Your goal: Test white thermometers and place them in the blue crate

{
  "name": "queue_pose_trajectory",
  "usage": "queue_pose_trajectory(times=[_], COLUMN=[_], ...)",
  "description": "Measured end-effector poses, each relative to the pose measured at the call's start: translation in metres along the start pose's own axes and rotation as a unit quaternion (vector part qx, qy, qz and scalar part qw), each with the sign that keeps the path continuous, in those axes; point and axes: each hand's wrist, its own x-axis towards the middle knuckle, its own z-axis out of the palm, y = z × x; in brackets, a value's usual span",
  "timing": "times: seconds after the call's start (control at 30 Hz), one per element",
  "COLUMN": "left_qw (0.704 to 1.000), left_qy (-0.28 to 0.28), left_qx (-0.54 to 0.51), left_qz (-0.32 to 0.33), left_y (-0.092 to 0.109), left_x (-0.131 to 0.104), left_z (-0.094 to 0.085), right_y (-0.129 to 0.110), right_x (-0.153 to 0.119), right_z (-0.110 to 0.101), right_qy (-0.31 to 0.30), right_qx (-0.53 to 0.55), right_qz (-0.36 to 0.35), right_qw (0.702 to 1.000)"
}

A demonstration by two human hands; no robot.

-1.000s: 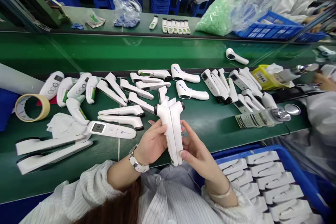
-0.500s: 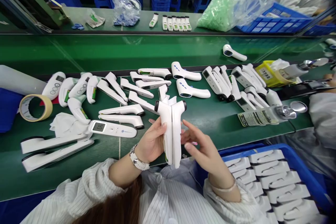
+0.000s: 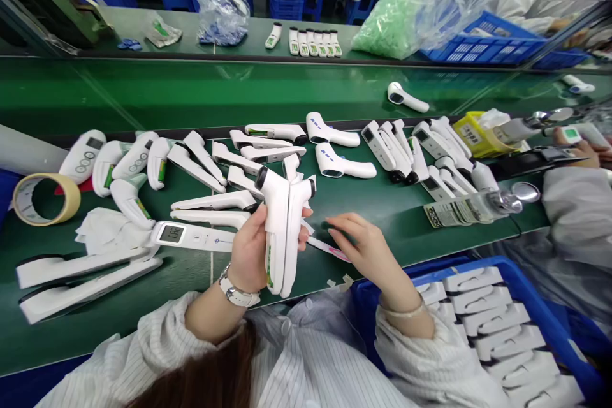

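Observation:
My left hand [image 3: 251, 252] is wrapped round two white handheld thermometers [image 3: 288, 236], held upright side by side with their black-rimmed ends at the top. A green strip shows low on the left one. To the right, my right hand [image 3: 361, 245] has its fingers apart and holds nothing. Its fingertips are near a thin white and pink strip [image 3: 329, 247] on the green bench. Behind the held pair lie more white thermometers [image 3: 347, 162]. One with a lit display [image 3: 191, 236] lies left of my left hand.
A tape roll [image 3: 46, 199] and white cloth [image 3: 108, 233] are at left. A clear bottle [image 3: 463, 210] and a yellow bin [image 3: 478, 134] stand at right. Below right, a blue crate [image 3: 540, 296] holds several white parts. A co-worker's hands [image 3: 586, 150] are at far right.
My left hand has moved left with the two thermometers, turning them slightly. My right hand is now apart from them, and the pink strip shows more. The camera view has shifted.

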Motion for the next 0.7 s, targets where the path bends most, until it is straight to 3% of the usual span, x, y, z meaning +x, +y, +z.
queue_pose_trajectory(times=[0.2,0.37,0.53,0.63,0.7], left_qw=[0.997,0.995,0.995,0.990,0.986], left_qy=[0.067,0.086,0.096,0.138,0.166], left_qx=[-0.018,-0.017,-0.004,0.010,0.032], left_qz=[0.023,0.049,0.036,0.020,0.013], left_y=[0.008,0.009,0.008,0.007,0.008], left_x=[0.003,0.004,0.002,-0.001,-0.002], left_z=[-0.004,-0.005,-0.003,-0.001,0.002], right_y=[-0.024,-0.023,-0.011,0.007,0.028], right_x=[0.055,0.066,0.050,0.028,0.007], right_z=[0.012,0.020,-0.002,-0.035,-0.067], right_qy=[-0.049,-0.083,0.028,0.154,0.265], right_qx=[-0.130,-0.128,0.001,0.062,0.058], right_qz=[-0.079,-0.075,-0.071,-0.045,0.023], right_qw=[0.987,0.985,0.997,0.985,0.962])
